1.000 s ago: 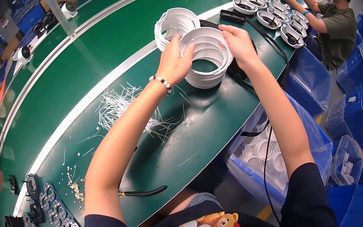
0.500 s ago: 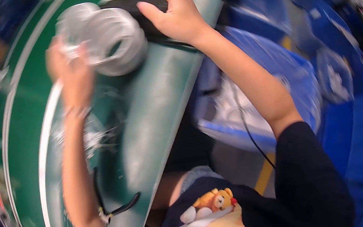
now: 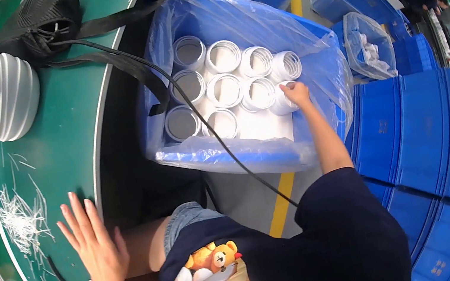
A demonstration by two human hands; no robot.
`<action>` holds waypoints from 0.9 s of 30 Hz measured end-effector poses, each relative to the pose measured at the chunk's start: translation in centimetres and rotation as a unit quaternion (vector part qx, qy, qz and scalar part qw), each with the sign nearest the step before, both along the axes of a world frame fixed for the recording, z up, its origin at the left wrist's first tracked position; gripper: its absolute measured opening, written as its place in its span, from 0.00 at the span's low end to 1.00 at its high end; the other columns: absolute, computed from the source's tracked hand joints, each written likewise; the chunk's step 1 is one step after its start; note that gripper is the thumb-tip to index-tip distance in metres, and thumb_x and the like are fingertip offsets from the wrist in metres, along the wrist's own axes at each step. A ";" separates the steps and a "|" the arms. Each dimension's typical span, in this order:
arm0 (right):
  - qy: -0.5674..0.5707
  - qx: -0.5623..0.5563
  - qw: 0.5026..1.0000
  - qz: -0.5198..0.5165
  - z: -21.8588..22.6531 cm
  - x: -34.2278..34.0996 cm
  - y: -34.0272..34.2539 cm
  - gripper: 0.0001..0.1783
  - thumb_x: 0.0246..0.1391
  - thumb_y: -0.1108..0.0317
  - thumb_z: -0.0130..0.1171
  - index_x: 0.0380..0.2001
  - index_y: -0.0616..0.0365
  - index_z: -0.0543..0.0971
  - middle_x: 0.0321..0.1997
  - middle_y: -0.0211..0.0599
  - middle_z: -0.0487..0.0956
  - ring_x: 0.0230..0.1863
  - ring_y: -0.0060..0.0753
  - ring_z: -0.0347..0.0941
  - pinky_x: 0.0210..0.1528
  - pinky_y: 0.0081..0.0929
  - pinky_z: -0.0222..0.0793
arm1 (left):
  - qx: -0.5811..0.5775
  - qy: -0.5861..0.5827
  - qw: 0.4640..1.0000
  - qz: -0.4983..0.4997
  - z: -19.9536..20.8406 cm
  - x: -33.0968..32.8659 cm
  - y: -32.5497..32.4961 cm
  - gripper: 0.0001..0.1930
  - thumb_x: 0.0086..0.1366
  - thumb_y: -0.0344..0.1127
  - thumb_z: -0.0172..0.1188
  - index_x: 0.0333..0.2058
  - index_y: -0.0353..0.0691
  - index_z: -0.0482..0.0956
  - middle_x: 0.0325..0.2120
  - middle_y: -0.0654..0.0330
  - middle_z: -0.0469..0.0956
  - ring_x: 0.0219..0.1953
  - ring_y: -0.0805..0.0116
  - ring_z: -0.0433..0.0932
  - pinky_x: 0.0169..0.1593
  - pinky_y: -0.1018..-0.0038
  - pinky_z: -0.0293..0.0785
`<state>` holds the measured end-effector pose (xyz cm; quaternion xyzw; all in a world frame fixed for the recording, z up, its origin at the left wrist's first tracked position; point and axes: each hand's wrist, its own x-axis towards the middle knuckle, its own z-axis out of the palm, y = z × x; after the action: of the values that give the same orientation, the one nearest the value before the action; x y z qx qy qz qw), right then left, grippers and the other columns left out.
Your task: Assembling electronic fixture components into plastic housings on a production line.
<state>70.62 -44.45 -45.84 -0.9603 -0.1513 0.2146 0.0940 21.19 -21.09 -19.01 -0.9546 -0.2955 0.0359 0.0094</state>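
Observation:
My right hand (image 3: 296, 95) reaches into a blue crate (image 3: 335, 49) lined with clear plastic. Its fingers are closed on the rim of a white plastic cylinder (image 3: 282, 107) at the right end of the rows. Several similar hollow white cylinders (image 3: 224, 90) stand upright beside it, open ends up, some with ridged inner walls. My left hand (image 3: 98, 247) lies with fingers outstretched at the edge of the green table (image 3: 66, 108), holding nothing. Farther along that table rests a ribbed white plastic part (image 3: 9, 94).
A black bag-like cover (image 3: 44, 22) with straps sits at the table's far end. A black cable (image 3: 226, 146) crosses over the crate. White plastic trimmings (image 3: 22, 221) lie near my left hand. Stacked blue crates (image 3: 416, 131) stand to the right.
My view has swung right, toward the crate. My right hand has gone from beside the black cover into the crate; my left hand has left the white part for the table edge.

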 end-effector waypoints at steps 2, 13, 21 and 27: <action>-0.031 -0.053 0.996 -0.068 -3.0 -0.7 0.9 0.44 0.28 0.34 0.58 0.34 0.70 0.75 0.37 0.56 0.75 0.42 0.47 0.72 0.44 0.33 0.65 | 0.023 0.007 1.000 -0.002 -0.2 -0.1 0.3 0.37 0.44 0.22 0.51 0.55 0.30 0.49 0.57 0.39 0.46 0.60 0.39 0.42 0.59 0.47 0.35; 0.065 -0.071 0.966 -0.239 -7.3 -1.6 4.6 0.29 0.25 0.55 0.70 0.33 0.61 0.77 0.38 0.44 0.76 0.41 0.42 0.73 0.41 0.35 0.70 | 0.029 0.018 0.999 -0.004 -0.4 0.5 0.2 0.41 0.42 0.24 0.53 0.57 0.35 0.45 0.57 0.38 0.47 0.59 0.38 0.45 0.59 0.47 0.39; -0.042 -0.127 0.955 -0.265 -9.1 -2.4 5.2 0.18 0.29 0.62 0.66 0.28 0.57 0.78 0.37 0.42 0.77 0.41 0.40 0.73 0.44 0.36 0.66 | 0.019 0.013 1.000 -0.009 -0.5 0.4 0.3 0.42 0.41 0.24 0.53 0.57 0.35 0.45 0.56 0.37 0.47 0.58 0.38 0.47 0.58 0.47 0.41; 0.001 -0.125 0.957 -0.261 -8.3 -3.0 4.9 0.18 0.30 0.63 0.65 0.29 0.57 0.78 0.37 0.42 0.77 0.40 0.40 0.73 0.43 0.33 0.68 | 0.000 0.010 1.000 -0.014 -0.2 0.3 0.5 0.41 0.40 0.25 0.53 0.57 0.33 0.47 0.56 0.36 0.48 0.58 0.38 0.48 0.58 0.46 0.41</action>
<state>67.58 -39.54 -54.12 -0.9702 0.1332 0.2006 0.0262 21.50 -20.62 -19.18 -0.9581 -0.2824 0.0456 0.0127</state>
